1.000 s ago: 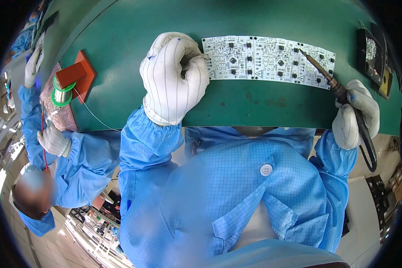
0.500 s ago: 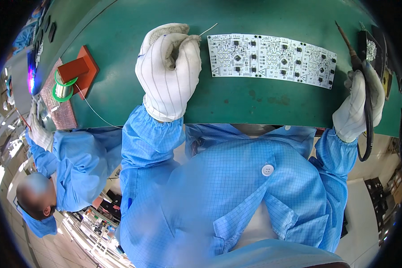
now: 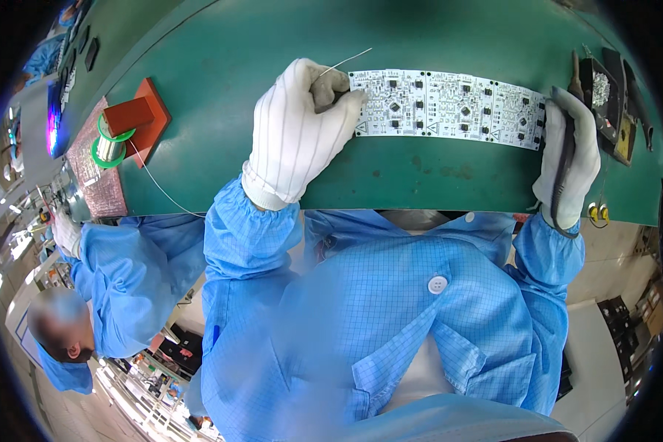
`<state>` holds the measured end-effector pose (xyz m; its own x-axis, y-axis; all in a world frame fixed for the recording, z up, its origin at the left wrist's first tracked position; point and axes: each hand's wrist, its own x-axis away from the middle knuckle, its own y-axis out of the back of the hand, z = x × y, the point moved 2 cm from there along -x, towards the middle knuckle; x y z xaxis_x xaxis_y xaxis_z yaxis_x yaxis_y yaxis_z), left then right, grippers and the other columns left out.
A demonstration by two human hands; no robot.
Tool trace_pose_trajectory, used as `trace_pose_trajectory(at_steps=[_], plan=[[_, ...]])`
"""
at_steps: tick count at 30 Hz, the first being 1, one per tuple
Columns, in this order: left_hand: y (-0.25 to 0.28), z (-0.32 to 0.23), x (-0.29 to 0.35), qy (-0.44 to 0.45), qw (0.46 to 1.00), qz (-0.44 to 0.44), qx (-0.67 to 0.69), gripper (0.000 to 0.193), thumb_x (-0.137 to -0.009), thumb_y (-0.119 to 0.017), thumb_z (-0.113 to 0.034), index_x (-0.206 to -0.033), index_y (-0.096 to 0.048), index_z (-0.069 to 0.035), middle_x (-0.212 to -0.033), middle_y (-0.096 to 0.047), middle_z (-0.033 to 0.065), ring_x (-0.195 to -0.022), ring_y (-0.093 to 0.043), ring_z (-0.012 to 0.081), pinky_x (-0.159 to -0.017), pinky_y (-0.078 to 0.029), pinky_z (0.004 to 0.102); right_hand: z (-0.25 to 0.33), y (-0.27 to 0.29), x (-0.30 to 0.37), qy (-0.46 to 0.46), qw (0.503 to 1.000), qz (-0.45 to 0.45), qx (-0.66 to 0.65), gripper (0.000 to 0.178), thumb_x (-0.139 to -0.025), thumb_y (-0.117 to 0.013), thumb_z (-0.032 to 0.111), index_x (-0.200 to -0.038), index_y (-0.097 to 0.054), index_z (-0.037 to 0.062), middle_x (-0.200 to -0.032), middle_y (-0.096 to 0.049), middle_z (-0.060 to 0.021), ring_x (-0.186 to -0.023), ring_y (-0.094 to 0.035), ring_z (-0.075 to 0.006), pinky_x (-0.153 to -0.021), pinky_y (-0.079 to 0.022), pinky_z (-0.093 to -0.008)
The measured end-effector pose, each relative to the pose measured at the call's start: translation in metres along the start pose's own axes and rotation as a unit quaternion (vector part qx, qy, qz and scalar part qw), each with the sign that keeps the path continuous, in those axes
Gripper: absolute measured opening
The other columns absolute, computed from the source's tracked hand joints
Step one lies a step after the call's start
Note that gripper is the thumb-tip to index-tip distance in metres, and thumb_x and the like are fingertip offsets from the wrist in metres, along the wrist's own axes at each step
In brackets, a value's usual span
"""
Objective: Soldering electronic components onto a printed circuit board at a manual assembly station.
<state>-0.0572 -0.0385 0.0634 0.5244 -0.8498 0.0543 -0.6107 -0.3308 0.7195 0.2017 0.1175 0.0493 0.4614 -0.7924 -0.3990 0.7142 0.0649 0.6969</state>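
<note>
My left hand (image 3: 298, 132), in a white striped glove, is closed with a thin solder wire (image 3: 353, 57) sticking out past its fingers. Its thumb lies on the left end of a white circuit board panel (image 3: 457, 103), which carries small black chips in three similar sections. At the panel's right end is my right hand (image 3: 573, 158), also gloved, its fingers against the edge. A soldering iron (image 3: 575, 77) points away beyond that hand, and its black cable (image 3: 562, 173) runs down across the palm. The hand partly hides the iron's handle.
A solder spool (image 3: 109, 149) with green rims sits on a red-brown stand (image 3: 153, 125) at left, beside pink bubble wrap (image 3: 103, 180). A black holder (image 3: 604, 99) with metal shavings stands far right. Further left, a co-worker (image 3: 136, 258) in blue sits at the bench (image 3: 420, 184).
Both hands have moved to the panel's ends, the left one rightward and the right one inward. The panel has shifted slightly nearer. The iron has swung more upright beside the black holder.
</note>
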Motion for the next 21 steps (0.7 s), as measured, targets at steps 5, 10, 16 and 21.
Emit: trace_pose_trajectory(at_steps=[5, 10, 16, 21], plan=[[0.012, 0.0, 0.007, 0.058, 0.913, -0.017, 0.405, 0.022, -0.078, -0.068, 0.005, -0.086, -0.049, -0.001, -0.089, -0.066, 0.0121, -0.076, -0.06, 0.0117, -0.069, -0.053, 0.0258, -0.006, 0.006, 0.005, -0.129, 0.96, -0.069, -0.237, 0.025, -0.093, -0.063, 0.005, -0.116, -0.055, 0.0003, -0.103, -0.068, -0.0151, -0.09, -0.067, -0.0188, -0.079, -0.054, -0.0291], [0.011, -0.002, 0.008, -0.016, 0.903, -0.073, 0.423, 0.038, -0.073, -0.067, 0.014, -0.077, -0.036, -0.007, -0.093, -0.064, 0.0137, -0.082, -0.06, 0.0139, -0.075, -0.053, 0.0276, -0.009, 0.007, 0.006, -0.109, 0.96, -0.09, -0.243, 0.026, -0.093, -0.062, 0.004, -0.117, -0.051, 0.0016, -0.107, -0.068, -0.0164, -0.095, -0.067, -0.0205, -0.086, -0.056, -0.0317], [0.013, -0.003, 0.01, -0.029, 0.923, -0.049, 0.381, 0.037, -0.074, -0.063, 0.013, -0.078, -0.034, -0.01, -0.094, -0.058, 0.0122, -0.087, -0.058, 0.019, -0.081, -0.053, 0.034, -0.012, 0.008, 0.006, -0.086, 0.959, -0.054, -0.266, 0.025, -0.095, -0.06, 0.004, -0.118, -0.05, 0.0023, -0.108, -0.068, -0.0148, -0.096, -0.066, -0.0195, -0.085, -0.053, -0.0305], [0.008, -0.003, 0.01, -0.004, 0.899, -0.064, 0.433, 0.041, -0.07, -0.068, 0.014, -0.076, -0.035, -0.009, -0.092, -0.063, 0.0131, -0.081, -0.055, 0.0125, -0.076, -0.051, 0.028, -0.015, 0.01, 0.005, -0.092, 0.954, -0.046, -0.282, 0.026, -0.095, -0.06, 0.003, -0.119, -0.05, 0.0012, -0.109, -0.067, -0.0159, -0.095, -0.066, -0.02, -0.086, -0.053, -0.0308]])
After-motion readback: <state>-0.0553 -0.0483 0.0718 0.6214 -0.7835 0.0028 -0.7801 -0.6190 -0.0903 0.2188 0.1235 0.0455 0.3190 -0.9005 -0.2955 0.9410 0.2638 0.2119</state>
